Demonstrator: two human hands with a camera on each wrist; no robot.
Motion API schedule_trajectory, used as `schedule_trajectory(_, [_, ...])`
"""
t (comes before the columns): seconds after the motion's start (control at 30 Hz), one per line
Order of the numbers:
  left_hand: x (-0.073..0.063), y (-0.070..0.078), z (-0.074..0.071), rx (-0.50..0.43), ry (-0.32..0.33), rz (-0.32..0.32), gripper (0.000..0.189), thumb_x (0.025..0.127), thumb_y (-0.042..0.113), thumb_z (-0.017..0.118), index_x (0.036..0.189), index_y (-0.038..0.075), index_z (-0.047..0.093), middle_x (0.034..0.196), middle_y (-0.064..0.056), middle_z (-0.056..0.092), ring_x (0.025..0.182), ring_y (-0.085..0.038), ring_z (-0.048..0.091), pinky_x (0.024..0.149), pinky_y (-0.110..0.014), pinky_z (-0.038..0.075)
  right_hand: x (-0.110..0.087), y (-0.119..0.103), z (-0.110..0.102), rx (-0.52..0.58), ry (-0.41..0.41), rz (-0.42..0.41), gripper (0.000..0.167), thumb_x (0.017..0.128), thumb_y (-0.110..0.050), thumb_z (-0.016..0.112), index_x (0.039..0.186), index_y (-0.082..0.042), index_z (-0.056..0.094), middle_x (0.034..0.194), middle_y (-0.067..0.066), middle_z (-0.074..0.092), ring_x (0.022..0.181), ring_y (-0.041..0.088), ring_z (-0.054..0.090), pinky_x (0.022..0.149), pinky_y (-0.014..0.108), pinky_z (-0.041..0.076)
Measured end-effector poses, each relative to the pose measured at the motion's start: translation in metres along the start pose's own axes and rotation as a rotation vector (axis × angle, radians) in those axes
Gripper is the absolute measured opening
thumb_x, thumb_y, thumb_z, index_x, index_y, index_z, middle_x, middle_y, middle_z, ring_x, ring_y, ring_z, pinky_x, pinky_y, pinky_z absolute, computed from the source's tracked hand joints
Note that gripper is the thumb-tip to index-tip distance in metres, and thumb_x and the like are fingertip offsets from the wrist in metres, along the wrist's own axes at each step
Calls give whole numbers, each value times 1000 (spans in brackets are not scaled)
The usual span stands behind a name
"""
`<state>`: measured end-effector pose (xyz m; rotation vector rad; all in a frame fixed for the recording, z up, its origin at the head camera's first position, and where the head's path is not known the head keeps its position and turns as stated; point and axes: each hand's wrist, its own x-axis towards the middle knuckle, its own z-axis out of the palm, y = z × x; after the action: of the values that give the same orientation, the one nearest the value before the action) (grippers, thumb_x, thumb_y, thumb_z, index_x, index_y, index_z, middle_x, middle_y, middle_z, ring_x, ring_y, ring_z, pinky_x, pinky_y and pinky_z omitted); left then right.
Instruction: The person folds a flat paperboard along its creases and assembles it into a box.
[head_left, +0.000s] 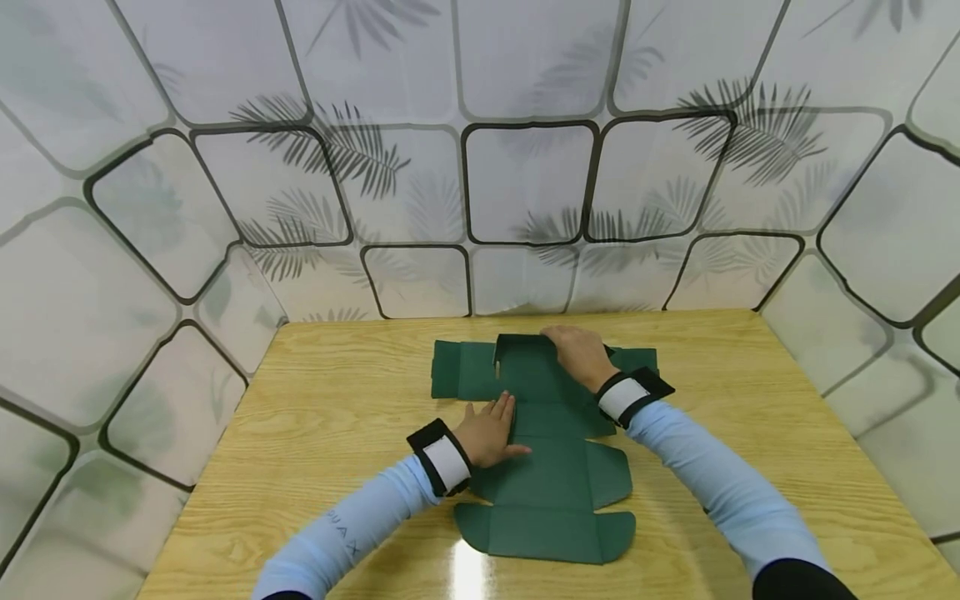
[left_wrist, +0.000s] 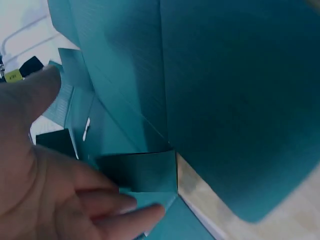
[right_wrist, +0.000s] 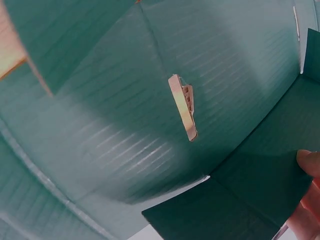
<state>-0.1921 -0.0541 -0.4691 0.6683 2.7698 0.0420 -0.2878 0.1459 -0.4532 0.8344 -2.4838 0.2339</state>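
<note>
A dark green flattened cardboard box [head_left: 551, 471], creased and cut with flaps, lies lengthwise in front of me on the table. My left hand [head_left: 486, 435] rests with fingers extended at its left edge, near the middle; in the left wrist view its fingertips [left_wrist: 150, 215] are beside a small raised flap [left_wrist: 145, 172]. At the far end my right hand [head_left: 581, 357] grips the far flap [right_wrist: 265, 170], which stands up from the sheet. The right wrist view shows the thumb [right_wrist: 308, 162] on that flap, other fingers behind. A small slot [right_wrist: 183, 107] is cut through the panel.
The light wooden table [head_left: 330, 400] extends around the cardboard on every side. A patterned curtain [head_left: 525, 183] with grey lines and leaves closes off the back and both sides. Rounded flaps [head_left: 615, 537] stick out at the cardboard's near end.
</note>
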Motion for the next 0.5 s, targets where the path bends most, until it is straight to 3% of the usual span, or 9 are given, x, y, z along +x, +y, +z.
schedule_trajectory(0.27, [6,18,1,148,-42,3,81,91,65,47,148,9,39,153,-7,40,136,-25,44,109,-51,36,-5,-1,4,4,3,-24,33,83,10,65,112,-3,69,99,15,73,73,26,69,45,32,46])
schedule_trajectory(0.5, [4,8,-5,75,-57,28,81,91,62,51,149,8,37,154,-7,38,132,-27,48,108,-52,37,-5,1,0,-12,16,-54,34,82,9,67,114,-3,68,99,14,73,76,26,69,46,31,46])
